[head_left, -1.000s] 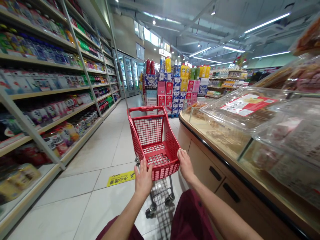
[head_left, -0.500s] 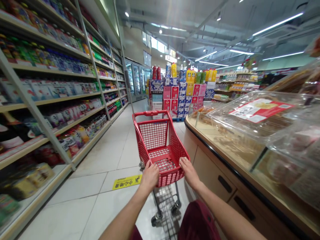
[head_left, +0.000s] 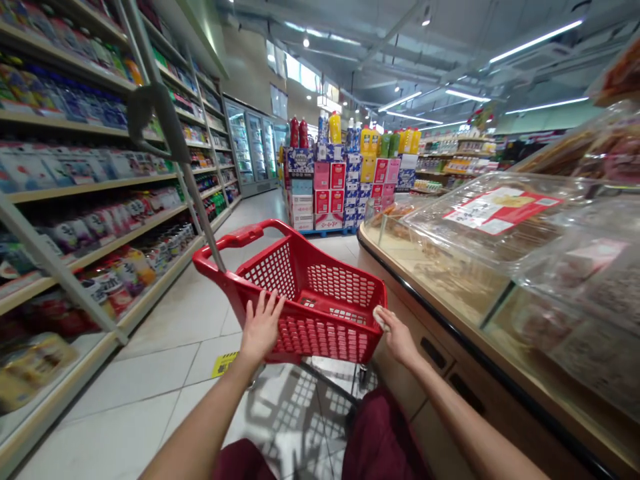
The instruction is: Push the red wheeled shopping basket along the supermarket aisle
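A: Head view, sole entry. Main item?
B: One red shopping cart (head_left: pixel 325 337), plastic, lattice-sided. Stands before the person's knees, side-on, handle (head_left: pixel 237 239) to the left, lower corner just beside the counter (head_left: pixel 400 295).

A: Left hand (head_left: pixel 261 330)?
B: Fingers spread, laid over the near side rim. Whether the fingertips hook inside, cannot tell.

A: Right hand (head_left: pixel 400 339)?
B: Fingers pressed together, pinching one small white cloth (head_left: pixel 379 318) against the basket's right-hand corner.

A: Handling notes?
B: Castered frame, one wheel (head_left: pixel 363 377) visible; likely to swivel under a push. Advisable: left palm bearing down on the rim as a brake, right hand pressing no harder than the left can resist. Cloth best kept bunched under the fingertips, following the rounded corner.

A: Hazards?
B: Counter near the right knuckles; short strokes seem safer there. Also one grey pole (head_left: pixel 199 207) rising from beside the handle; better not knocked while turning the cart.
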`<action>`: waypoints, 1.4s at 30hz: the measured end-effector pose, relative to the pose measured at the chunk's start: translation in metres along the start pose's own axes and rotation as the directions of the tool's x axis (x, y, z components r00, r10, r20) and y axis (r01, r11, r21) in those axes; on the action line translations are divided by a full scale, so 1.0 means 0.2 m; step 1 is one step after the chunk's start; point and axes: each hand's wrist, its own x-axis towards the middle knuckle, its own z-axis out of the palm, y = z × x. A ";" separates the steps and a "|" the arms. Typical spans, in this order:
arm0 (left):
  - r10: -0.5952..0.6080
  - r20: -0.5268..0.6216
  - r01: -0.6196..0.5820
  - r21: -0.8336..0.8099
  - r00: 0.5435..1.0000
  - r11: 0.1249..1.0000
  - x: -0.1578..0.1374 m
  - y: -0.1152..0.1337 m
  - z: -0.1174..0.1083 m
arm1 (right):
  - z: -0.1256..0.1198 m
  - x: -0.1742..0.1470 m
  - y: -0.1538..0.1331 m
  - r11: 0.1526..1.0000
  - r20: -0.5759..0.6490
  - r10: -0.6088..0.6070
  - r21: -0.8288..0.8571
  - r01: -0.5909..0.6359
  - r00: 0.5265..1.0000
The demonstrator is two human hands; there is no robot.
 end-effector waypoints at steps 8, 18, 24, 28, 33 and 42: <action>0.043 -0.054 -0.045 -0.027 0.998 0.999 -0.06 0.10 -0.05 | 0.16 0.06 -0.36 0.973 0.083 -0.229 -0.005 0.230 0.970; -0.018 -0.154 0.027 0.060 0.988 0.998 -0.07 -0.03 -0.11 | 0.31 0.17 -0.57 0.960 0.140 -0.279 0.037 0.277 0.950; -0.012 -0.136 0.015 0.024 0.991 1.000 -0.10 0.03 -0.12 | 0.23 0.23 -0.53 0.997 0.067 -0.079 -0.006 0.080 0.995; -0.016 -0.154 0.018 0.008 0.988 1.000 -0.11 0.05 -0.13 | 0.34 0.16 -0.67 0.972 0.077 -0.231 0.049 0.228 0.970; -0.003 -0.289 0.006 0.009 0.957 1.000 -0.18 -0.09 -0.20 | 0.38 0.15 -0.75 0.929 0.106 -0.366 0.108 0.355 0.925; -0.082 -0.381 0.110 0.052 0.921 0.993 -0.21 -0.27 -0.22 | 0.55 0.15 -1.15 0.844 0.062 -0.505 0.247 0.477 0.861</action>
